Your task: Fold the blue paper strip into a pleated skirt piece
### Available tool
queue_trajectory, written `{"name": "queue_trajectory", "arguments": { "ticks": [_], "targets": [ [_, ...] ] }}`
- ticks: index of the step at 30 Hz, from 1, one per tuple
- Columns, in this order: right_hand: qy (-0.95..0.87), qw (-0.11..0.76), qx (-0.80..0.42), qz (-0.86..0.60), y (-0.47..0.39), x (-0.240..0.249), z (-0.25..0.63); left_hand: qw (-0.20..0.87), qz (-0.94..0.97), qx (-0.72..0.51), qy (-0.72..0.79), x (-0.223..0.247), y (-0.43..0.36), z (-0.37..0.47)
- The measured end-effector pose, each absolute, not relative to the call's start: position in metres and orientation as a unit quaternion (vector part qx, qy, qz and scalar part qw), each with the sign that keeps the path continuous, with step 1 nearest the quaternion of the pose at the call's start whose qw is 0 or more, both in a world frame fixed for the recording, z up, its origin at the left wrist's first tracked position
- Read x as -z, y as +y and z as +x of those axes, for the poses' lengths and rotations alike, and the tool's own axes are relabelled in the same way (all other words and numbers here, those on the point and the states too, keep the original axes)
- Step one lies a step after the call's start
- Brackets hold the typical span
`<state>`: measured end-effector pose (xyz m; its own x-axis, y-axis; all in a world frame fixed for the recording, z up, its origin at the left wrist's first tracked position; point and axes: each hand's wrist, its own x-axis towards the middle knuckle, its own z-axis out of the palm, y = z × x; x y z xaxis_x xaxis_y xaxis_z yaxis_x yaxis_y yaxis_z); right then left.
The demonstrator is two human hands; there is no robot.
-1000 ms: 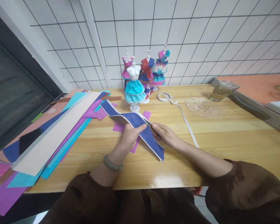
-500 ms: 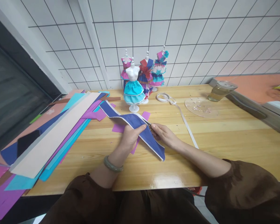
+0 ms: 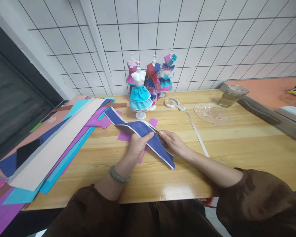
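Note:
A dark blue strip with white edging [image 3: 128,126] lies slantwise above the table, curling along its length. My left hand [image 3: 139,143] grips it near the middle, thumb on top and fingers beneath. On the strip's right edge, my right hand [image 3: 171,141] is closed around small scissors [image 3: 156,130], of which only a dark, thin part shows; the rest is hidden by the fingers. Beneath the strip lie purple pieces [image 3: 124,136] on the wooden table [image 3: 96,177]. Just beyond stands a small white dress form [image 3: 138,78] in a tiered turquoise skirt [image 3: 140,98].
Three more dressed forms [image 3: 153,77] stand behind, near the tiled wall. Long coloured strips [image 3: 61,141] and a black phone [image 3: 27,151] are piled at left. A roll of white ribbon [image 3: 171,103], a clear dish of small bits [image 3: 210,113] and a glass cup [image 3: 230,97] stand at right.
The view has shifted very slightly. Both hands keep the same hold on the blue strip and the scissors, with hardly any visible movement.

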<state>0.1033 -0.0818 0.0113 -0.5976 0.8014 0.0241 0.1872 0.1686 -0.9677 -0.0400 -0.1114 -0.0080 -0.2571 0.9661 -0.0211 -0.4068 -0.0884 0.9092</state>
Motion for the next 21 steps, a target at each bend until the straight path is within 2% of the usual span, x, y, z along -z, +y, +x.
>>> {"name": "queue_trajectory", "arguments": {
  "ticks": [21],
  "targets": [
    [-0.706,0.289,-0.535,-0.363,-0.0779,-0.0060,0.1032,0.532,0.302,-0.664,0.429,0.0061,-0.1120,-0.0393]
  ]
}}
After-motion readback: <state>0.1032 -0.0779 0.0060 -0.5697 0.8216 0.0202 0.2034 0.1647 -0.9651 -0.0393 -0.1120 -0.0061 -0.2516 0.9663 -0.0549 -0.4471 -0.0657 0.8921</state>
